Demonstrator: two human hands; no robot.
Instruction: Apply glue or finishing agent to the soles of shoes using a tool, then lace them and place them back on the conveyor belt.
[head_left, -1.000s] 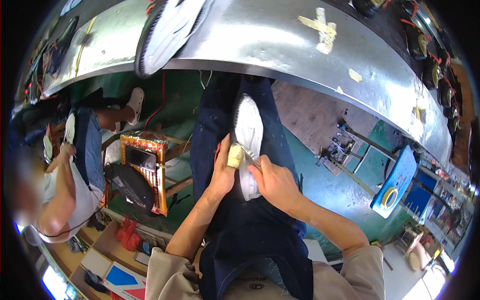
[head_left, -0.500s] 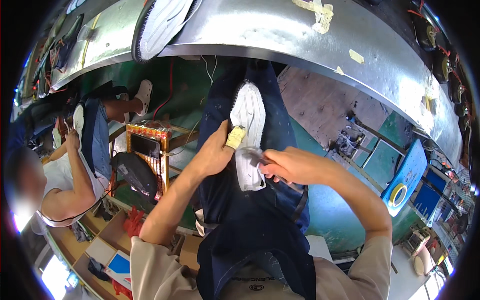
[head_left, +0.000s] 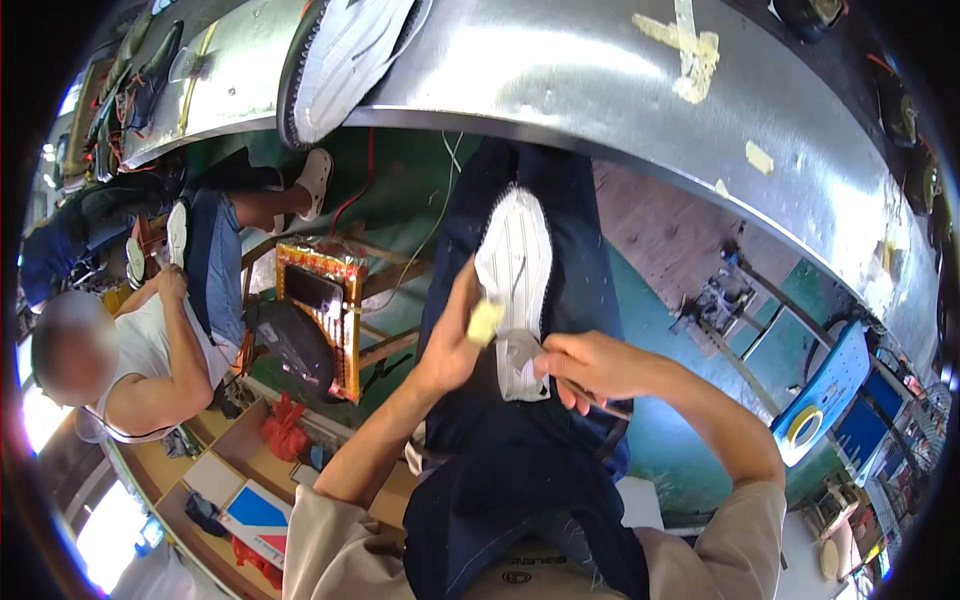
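A shoe [head_left: 515, 240] lies sole up on my lap, its toe pointing away from me. Its white underside is ribbed, with a ragged edge round the toe. My left hand [head_left: 453, 340] is closed round the shoe's left side, and yellow wrapping [head_left: 486, 322] covers its thumb. In my right hand [head_left: 600, 365] is a hand tool with a slim handle. The tool's rounded grey head [head_left: 518, 350] is blurred and lies over the heel half of the sole, so its exact kind is unclear. Dark blue cloth [head_left: 520, 450] covers my lap beneath the shoe.
A metal bench [head_left: 560, 80] curves across the front, with another upturned shoe [head_left: 345, 75] on its edge. Left of me are a stool [head_left: 350, 340] carrying a phone [head_left: 312, 288], and a seated person [head_left: 165, 350]. A blue board [head_left: 825, 390] with a tape roll [head_left: 803, 428] stands at right.
The whole view has shifted, so the shoe and both hands sit slightly lower and farther right. The tool's head stays over the heel half of the sole; both grips are unchanged.
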